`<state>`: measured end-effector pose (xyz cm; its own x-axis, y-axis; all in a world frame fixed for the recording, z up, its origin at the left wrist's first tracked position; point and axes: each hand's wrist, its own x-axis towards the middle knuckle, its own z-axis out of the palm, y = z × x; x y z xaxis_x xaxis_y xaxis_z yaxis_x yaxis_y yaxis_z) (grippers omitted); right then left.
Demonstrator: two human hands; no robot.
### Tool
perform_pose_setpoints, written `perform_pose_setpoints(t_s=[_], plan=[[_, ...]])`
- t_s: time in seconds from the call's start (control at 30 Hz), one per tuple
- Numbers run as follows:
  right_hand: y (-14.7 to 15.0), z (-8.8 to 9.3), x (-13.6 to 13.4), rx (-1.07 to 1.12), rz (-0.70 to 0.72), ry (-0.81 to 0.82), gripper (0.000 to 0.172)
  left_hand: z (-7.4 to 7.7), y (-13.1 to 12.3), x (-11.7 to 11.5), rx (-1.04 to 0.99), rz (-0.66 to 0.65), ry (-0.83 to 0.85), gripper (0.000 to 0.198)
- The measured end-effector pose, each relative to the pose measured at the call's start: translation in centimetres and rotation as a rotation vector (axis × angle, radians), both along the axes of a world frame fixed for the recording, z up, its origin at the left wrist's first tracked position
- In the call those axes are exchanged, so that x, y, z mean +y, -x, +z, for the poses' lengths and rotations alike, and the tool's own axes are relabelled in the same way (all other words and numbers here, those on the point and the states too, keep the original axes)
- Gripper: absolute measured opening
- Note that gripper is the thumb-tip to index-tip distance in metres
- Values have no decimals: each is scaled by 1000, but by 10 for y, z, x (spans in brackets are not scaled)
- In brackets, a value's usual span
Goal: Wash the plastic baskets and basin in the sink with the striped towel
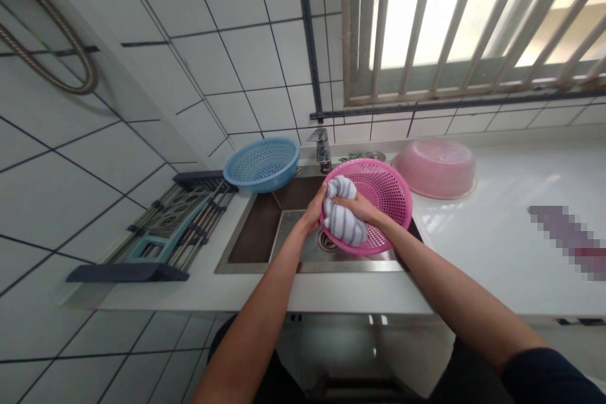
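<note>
Both my hands are over the sink (258, 233), working w/ a pink colander (392, 192) and a striped cloth (341, 218). My left hand (313, 208) sits at the colander's left rim, fingers curled round the edge beside the cloth; looks like a closed hold on the rim, tho the fingertips are hidden behind it, so can't tell exactly how tight. My right hand (360, 207) is inside the colander bowl, fingers wrapped shut on the cloth, pressing it against the perforated wall. The cloth is white w/ grey-blue stripes, bunched into a roll, lying in the left part of the colander and poking out above its rim.

The colander is tilted up on edge, its open side facing me, held above the right half of the sink, just over the drain (326, 241). The tap (322, 150) stands right behind the sink, near the colander's top rim.

A blue colander (261, 164) rests at the sink's back left corner, partly over the basin. A pink basin (436, 167) lies upside down on the white surface (497, 246) to the right of the sink, just beside the pink colander. A dark roll-up drying rack (170, 227) lies left of the sink, well apart from my hands. A barred window (464, 19) is above the sink's back wall.
</note>
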<state>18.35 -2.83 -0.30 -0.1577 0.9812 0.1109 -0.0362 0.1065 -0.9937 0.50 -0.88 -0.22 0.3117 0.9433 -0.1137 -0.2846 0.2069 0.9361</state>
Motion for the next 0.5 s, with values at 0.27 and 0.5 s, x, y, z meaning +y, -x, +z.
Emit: perform_pose_setpoints(t_s=[0.27, 0.5], plan=[[-5, 1, 13, 33, -276, 27, 46, 2, 2, 4, -43, -17, -47, 51], [3, -7, 4, -178, -62, -126, 40, 7, 11, 8, -3, 138, -210, 38]])
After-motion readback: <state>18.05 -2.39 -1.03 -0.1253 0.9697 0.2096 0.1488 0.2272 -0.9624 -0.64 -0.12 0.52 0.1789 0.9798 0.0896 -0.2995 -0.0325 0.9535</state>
